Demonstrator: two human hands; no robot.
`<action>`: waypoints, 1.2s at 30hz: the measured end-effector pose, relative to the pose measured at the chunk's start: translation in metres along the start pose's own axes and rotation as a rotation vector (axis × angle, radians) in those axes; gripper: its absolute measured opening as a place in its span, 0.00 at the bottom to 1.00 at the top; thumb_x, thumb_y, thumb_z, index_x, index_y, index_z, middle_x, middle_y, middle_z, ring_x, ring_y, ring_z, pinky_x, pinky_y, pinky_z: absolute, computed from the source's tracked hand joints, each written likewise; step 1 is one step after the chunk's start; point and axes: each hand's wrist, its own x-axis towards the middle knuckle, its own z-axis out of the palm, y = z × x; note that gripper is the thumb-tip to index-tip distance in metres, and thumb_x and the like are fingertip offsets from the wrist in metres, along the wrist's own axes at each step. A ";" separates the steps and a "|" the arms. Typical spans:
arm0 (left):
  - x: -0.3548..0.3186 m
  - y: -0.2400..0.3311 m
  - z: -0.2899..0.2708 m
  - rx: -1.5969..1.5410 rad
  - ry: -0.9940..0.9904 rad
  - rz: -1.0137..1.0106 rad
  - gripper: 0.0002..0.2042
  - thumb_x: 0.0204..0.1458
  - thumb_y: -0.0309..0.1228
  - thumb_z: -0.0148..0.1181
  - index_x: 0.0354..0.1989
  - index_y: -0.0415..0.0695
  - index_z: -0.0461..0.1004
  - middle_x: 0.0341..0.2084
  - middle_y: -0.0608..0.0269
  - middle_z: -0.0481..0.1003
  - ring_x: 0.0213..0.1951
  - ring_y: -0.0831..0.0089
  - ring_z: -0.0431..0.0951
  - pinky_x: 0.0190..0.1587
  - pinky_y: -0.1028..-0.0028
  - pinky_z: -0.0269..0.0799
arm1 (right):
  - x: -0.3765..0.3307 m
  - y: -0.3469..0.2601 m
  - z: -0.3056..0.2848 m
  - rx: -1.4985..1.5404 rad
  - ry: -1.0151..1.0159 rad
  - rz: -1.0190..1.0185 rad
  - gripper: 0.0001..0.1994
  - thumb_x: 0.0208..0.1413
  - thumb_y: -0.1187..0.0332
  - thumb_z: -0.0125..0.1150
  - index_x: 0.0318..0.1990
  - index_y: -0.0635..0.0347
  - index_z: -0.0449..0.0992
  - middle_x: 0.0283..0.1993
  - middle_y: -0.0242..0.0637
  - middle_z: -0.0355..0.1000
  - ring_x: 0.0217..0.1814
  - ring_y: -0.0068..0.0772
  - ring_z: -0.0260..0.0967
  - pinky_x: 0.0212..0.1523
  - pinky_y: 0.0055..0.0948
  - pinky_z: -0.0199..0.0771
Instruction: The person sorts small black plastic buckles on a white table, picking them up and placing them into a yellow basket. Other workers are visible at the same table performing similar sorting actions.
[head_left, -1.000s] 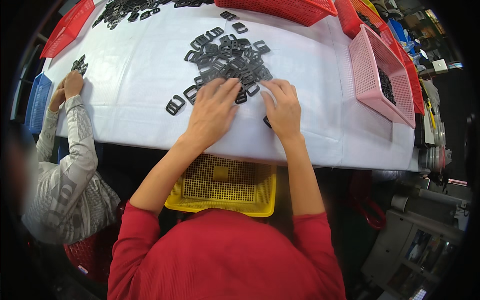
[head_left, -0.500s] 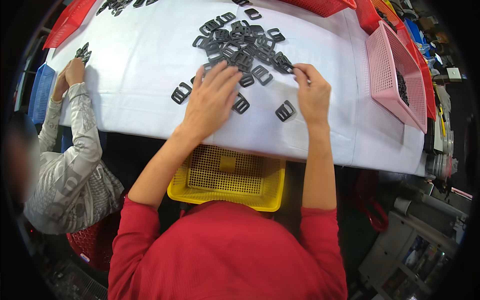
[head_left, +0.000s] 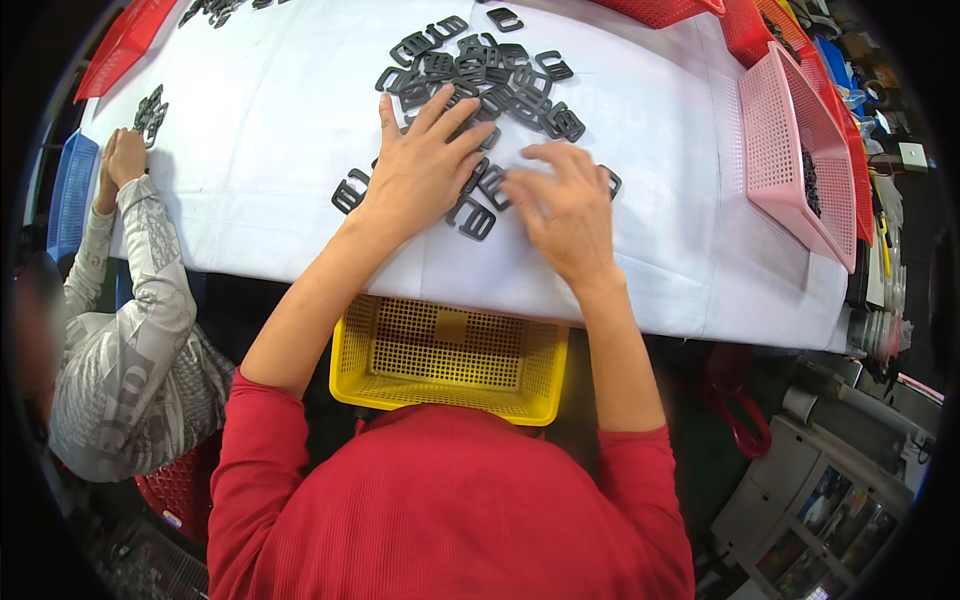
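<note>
Black plastic strap buckles lie in a loose pile (head_left: 525, 95) on the white-covered table (head_left: 300, 150). My left hand (head_left: 425, 170) rests over the pile's near edge, fingers spread, partly covering buckles. My right hand (head_left: 568, 220) is blurred, above the table to the right, its thumb and forefinger apart. One buckle (head_left: 494, 188) lies at its thumb tip; whether they touch I cannot tell. Another buckle (head_left: 476, 220) lies just below, between my hands. A single buckle (head_left: 349, 192) sits left of my left wrist, and one more (head_left: 613, 181) shows partly behind my right hand.
A yellow perforated basket (head_left: 450, 405) stands below the table's front edge, before my body. Pink (head_left: 800, 150) and red baskets (head_left: 740, 30) line the right and far sides. At left, a co-worker's hands (head_left: 122, 160) are beside a small buckle pile (head_left: 150, 115) and a blue basket (head_left: 75, 195).
My right hand has moved left and nearer, away from the pile's right edge, and its pinch has opened. My left hand stays over the pile with fingers more spread.
</note>
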 end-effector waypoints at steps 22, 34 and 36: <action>0.045 0.057 -0.014 -1.390 -0.081 -0.631 0.08 0.61 0.27 0.52 0.41 0.36 0.76 0.39 0.58 0.80 0.38 0.72 0.82 0.39 0.72 0.77 | 0.033 0.016 -0.038 0.789 0.223 0.709 0.14 0.59 0.72 0.61 0.52 0.68 0.74 0.24 0.36 0.76 0.24 0.22 0.74 0.25 0.21 0.67; 0.010 0.050 -0.005 -0.168 0.046 0.024 0.14 0.50 0.29 0.64 0.47 0.46 0.79 0.58 0.63 0.70 0.59 0.60 0.67 0.60 0.58 0.62 | -0.018 0.047 -0.053 -0.135 0.161 0.459 0.09 0.54 0.70 0.65 0.42 0.58 0.80 0.35 0.35 0.73 0.35 0.36 0.71 0.34 0.34 0.71; -0.003 0.039 -0.030 -0.222 0.086 -0.047 0.15 0.49 0.25 0.63 0.47 0.45 0.79 0.55 0.62 0.73 0.55 0.59 0.70 0.57 0.62 0.66 | -0.035 0.027 -0.055 -0.091 0.170 0.359 0.09 0.52 0.70 0.66 0.42 0.57 0.80 0.37 0.36 0.72 0.37 0.38 0.70 0.36 0.35 0.72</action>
